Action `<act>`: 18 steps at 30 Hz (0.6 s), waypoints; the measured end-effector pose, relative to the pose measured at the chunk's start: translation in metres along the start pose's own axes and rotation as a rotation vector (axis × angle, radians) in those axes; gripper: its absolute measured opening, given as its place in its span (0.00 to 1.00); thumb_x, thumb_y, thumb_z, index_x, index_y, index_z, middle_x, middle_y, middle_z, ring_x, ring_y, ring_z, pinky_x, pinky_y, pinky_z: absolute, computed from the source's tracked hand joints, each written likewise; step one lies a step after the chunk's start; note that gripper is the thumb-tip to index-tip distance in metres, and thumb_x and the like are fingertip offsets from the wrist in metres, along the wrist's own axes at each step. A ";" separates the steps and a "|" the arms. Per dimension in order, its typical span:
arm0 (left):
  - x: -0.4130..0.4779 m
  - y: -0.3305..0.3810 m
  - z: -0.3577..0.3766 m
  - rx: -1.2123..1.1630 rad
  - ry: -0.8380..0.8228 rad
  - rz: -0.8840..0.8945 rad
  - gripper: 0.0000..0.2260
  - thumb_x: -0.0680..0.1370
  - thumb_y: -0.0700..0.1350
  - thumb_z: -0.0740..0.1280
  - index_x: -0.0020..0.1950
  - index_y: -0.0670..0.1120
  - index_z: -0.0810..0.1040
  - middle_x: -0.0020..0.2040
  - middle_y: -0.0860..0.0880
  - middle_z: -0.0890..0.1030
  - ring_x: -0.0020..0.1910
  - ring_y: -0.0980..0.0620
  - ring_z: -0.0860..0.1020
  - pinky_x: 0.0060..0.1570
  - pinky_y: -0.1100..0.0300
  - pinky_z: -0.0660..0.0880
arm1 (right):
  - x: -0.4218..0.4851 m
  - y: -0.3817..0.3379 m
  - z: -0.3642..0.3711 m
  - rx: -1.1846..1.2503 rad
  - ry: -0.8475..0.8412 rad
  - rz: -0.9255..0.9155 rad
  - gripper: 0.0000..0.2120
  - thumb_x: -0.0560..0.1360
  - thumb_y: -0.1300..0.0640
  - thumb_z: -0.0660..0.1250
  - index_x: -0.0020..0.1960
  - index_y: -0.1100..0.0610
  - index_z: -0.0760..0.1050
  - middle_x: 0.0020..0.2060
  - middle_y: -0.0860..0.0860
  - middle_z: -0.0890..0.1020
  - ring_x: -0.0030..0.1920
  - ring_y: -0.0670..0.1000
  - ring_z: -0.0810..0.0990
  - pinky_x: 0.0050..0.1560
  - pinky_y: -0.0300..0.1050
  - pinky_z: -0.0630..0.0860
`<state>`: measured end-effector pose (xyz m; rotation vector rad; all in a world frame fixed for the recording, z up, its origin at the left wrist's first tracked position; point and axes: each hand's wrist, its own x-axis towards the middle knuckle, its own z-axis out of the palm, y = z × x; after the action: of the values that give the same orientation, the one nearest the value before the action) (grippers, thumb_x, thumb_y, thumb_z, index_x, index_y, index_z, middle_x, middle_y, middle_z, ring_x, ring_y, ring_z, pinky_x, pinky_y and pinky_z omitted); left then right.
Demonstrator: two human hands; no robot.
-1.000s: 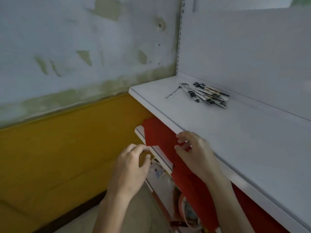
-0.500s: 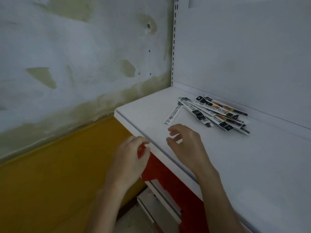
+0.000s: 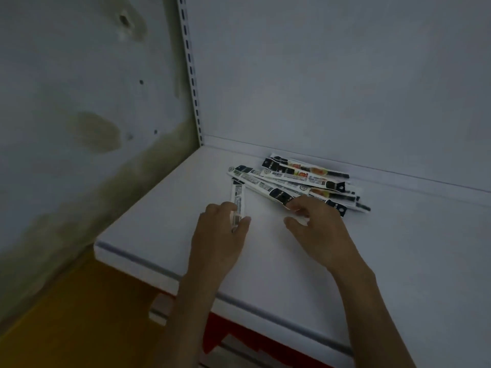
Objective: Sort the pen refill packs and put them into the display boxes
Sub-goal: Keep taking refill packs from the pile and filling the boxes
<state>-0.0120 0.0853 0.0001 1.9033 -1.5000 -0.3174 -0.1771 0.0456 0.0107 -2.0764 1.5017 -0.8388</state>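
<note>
Several long, thin pen refill packs (image 3: 300,181) lie in a loose pile at the back of a white shelf (image 3: 164,208), against the rear panel. One single pack (image 3: 237,193) lies apart, at the pile's left, pointing toward me. My left hand (image 3: 218,240) pinches the near end of this single pack between thumb and fingers. Just right of it, my right hand (image 3: 318,229) has its fingers spread, with the fingertips touching the near end of the pile. No display box is in view.
A stained wall (image 3: 79,128) with a yellow lower part stands left of the shelf. A slotted upright (image 3: 191,75) runs up the back left corner. Below the shelf's front edge (image 3: 159,264) sit a red panel (image 3: 239,338) and a lower shelf.
Both hands rose from the red panel under the shelf and reached across the shelf top to the packs. The left hand has closed on the single pack. The view has tilted upward.
</note>
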 end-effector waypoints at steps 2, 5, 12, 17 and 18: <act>0.018 -0.005 0.000 0.086 -0.114 0.017 0.20 0.77 0.54 0.63 0.66 0.48 0.68 0.58 0.46 0.72 0.56 0.49 0.71 0.48 0.62 0.67 | 0.010 -0.006 0.010 -0.072 -0.013 0.038 0.19 0.75 0.59 0.66 0.65 0.57 0.70 0.64 0.52 0.73 0.59 0.47 0.70 0.56 0.33 0.63; 0.032 -0.013 -0.006 0.102 -0.237 0.082 0.25 0.76 0.49 0.66 0.70 0.51 0.62 0.57 0.46 0.71 0.55 0.49 0.72 0.49 0.60 0.69 | 0.019 -0.018 0.026 -0.259 -0.074 0.115 0.24 0.76 0.56 0.63 0.70 0.51 0.65 0.70 0.50 0.67 0.69 0.53 0.63 0.66 0.47 0.64; 0.054 -0.051 -0.038 -0.050 -0.281 -0.058 0.12 0.76 0.41 0.63 0.59 0.40 0.71 0.54 0.43 0.77 0.42 0.51 0.75 0.35 0.65 0.71 | 0.024 -0.049 0.057 -0.467 0.056 0.253 0.15 0.74 0.53 0.62 0.60 0.47 0.74 0.55 0.47 0.78 0.60 0.53 0.69 0.59 0.48 0.63; 0.063 -0.064 -0.050 -0.067 -0.151 0.002 0.06 0.77 0.39 0.61 0.52 0.40 0.73 0.52 0.43 0.78 0.49 0.44 0.77 0.38 0.62 0.72 | 0.023 -0.055 0.067 -0.387 0.105 0.261 0.09 0.72 0.54 0.66 0.51 0.51 0.80 0.51 0.50 0.78 0.56 0.53 0.72 0.56 0.49 0.71; 0.065 -0.062 -0.052 -0.058 -0.133 0.035 0.03 0.77 0.39 0.60 0.48 0.41 0.72 0.51 0.44 0.77 0.50 0.44 0.77 0.38 0.65 0.71 | 0.022 -0.057 0.068 -0.360 0.101 0.254 0.08 0.71 0.54 0.66 0.49 0.51 0.80 0.49 0.50 0.77 0.55 0.52 0.73 0.54 0.48 0.71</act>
<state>0.0848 0.0498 0.0123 1.8398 -1.5909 -0.4740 -0.0863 0.0429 0.0041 -2.0433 2.0462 -0.6187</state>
